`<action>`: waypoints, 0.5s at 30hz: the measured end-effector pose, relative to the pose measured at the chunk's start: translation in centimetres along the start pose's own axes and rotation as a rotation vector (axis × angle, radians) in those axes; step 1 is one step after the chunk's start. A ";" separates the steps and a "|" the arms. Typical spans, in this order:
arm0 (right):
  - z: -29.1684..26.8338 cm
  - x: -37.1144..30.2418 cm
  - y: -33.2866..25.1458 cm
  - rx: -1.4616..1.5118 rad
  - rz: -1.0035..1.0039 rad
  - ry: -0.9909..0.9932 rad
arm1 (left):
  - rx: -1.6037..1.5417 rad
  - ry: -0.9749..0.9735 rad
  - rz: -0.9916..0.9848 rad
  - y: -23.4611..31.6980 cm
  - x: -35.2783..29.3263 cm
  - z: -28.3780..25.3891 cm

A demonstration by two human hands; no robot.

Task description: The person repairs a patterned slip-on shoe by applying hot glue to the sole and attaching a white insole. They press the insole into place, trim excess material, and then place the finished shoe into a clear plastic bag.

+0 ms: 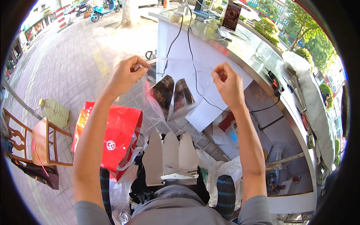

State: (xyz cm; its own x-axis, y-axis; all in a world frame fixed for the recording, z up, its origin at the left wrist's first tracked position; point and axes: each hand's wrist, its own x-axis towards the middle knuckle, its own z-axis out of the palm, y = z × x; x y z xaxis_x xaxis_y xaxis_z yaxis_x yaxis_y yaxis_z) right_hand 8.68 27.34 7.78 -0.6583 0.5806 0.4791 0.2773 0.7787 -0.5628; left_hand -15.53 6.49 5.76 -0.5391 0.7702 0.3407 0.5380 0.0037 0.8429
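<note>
Raised in front of me, a clear plastic bag (155, 107) hangs between my hands, its top edge stretched across as a thin, see-through band. My left hand (129, 73) pinches one end of that edge. On the other side my right hand (227, 80) has its fingertips closed at the far end, where the film is barely visible. Two dark, patterned pieces with rounded tops, a left one (164, 93) and a right one (183, 95), show low in the bag. Below, on my lap, stand flat grey card pieces (170, 153) with shaped upper ends.
A red shopping bag (119, 131) stands beside my left leg. Farther left are a wooden chair (40, 138) and a pale jug (54, 112). A glass-topped counter (221, 43) curves along the right, carrying a phone (231, 17); black cables (193, 56) hang down its front.
</note>
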 end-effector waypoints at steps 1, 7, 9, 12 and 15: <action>-0.2 0.0 0.1 0.020 -0.011 0.019 | -0.003 0.017 0.004 0.0 0.0 0.0; 0.0 -0.8 1.2 0.036 0.037 -0.001 | -0.215 0.152 0.045 -0.4 -0.4 1.3; 0.1 -1.2 1.8 0.166 0.096 -0.025 | -0.367 0.203 0.044 -0.1 -0.9 2.3; -0.3 -2.2 2.3 0.277 0.135 -0.016 | -0.510 0.275 0.037 0.8 -2.4 4.0; -1.1 -3.9 1.3 0.186 0.078 0.074 | -0.512 0.342 0.027 2.2 -4.0 5.7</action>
State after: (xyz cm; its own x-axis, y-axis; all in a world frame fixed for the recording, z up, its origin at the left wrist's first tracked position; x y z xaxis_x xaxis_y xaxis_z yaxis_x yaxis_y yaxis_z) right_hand 12.36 26.38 5.92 -0.5851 0.6585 0.4734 0.1870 0.6775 -0.7114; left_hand -8.48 7.09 3.91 -0.7525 0.5175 0.4072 0.2203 -0.3849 0.8963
